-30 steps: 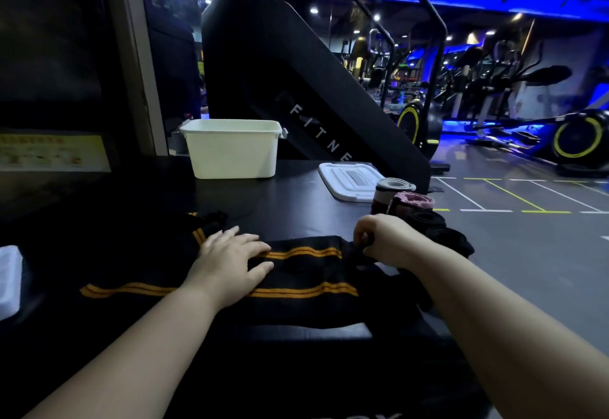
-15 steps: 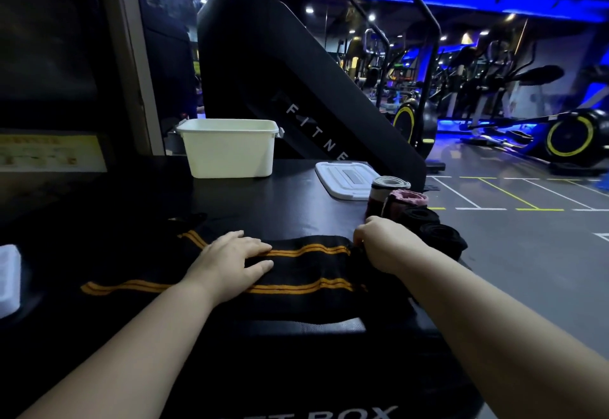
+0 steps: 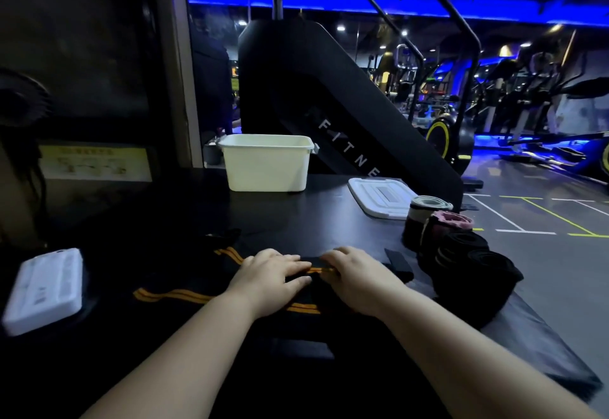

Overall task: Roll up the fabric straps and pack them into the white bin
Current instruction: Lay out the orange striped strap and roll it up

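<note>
Left hand (image 3: 273, 278): fingers straight, pressing the orange-striped strap (image 3: 171, 295);
Right hand (image 3: 357, 278): fingers curled round the strap's end — just beside the left;
White bin (image 3: 267, 168): well behind.

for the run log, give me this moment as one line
step: roll | left hand: presses black strap | right hand: grips its rolled end | rolled straps: outside white bin

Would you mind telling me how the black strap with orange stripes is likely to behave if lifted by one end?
Probably floppy: the black strap lies flat and kinks sideways across the table. It looks thin, so likely light. The part bunched under the right hand may unroll if released, since the left hand is pressing it down.
</note>
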`<state>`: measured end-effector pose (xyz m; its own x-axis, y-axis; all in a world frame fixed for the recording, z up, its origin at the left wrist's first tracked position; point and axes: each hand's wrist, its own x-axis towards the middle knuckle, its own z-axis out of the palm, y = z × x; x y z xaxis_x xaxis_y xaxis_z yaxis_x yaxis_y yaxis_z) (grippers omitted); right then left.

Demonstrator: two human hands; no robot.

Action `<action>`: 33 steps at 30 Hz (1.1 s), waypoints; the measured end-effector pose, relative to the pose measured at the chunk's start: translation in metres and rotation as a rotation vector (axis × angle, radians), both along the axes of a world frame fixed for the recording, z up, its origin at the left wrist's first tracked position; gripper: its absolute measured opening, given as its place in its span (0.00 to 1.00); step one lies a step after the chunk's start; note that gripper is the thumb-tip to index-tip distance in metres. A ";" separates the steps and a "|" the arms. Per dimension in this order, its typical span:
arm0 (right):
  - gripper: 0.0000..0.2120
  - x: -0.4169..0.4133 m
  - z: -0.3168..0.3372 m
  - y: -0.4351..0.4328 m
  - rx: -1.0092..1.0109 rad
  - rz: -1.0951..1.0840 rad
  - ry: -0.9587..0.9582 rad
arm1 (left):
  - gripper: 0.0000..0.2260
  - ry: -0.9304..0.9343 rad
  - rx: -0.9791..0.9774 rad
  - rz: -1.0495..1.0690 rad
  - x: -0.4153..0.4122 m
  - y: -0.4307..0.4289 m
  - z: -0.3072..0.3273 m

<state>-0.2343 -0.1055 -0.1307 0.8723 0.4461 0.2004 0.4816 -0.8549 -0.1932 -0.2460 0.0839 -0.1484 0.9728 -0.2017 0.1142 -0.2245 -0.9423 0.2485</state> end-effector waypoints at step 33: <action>0.21 0.011 -0.023 0.000 -0.048 -0.145 -0.038 | 0.24 0.102 0.018 0.414 -0.008 0.106 0.000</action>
<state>-0.2236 -0.1058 -0.1540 0.9203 0.3263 0.2158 0.3590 -0.9236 -0.1347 -0.2542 0.1897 -0.1481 0.9782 0.2071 0.0133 0.1984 -0.9521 0.2329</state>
